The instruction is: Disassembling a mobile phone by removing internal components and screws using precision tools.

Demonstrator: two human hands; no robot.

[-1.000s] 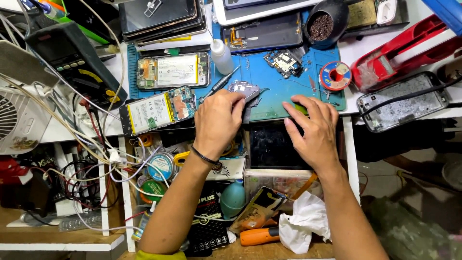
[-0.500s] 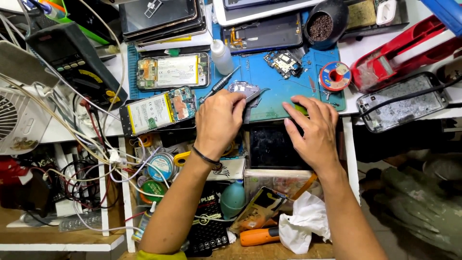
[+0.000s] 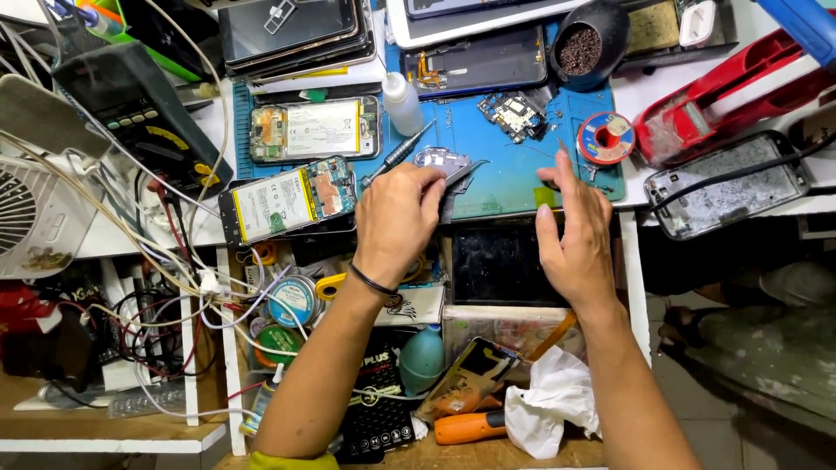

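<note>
My left hand is curled at the front edge of the blue work mat. Its fingers pinch thin metal tweezers, whose tips stick out to the right beside a small silvery phone part. My right hand hovers at the mat's front right with fingers spread and nothing in it. Its index fingertip is close to a small yellow-green piece. A dark screen lies in the open drawer between my wrists.
Two opened phones, a screwdriver, a white bottle, a small circuit board and a solder spool crowd the mat. A multimeter and tangled wires are left; a phone frame is right.
My right hand has lifted off the yellow-green piece, shifted right and spread its fingers. My left hand has stayed in place by the silvery part.
</note>
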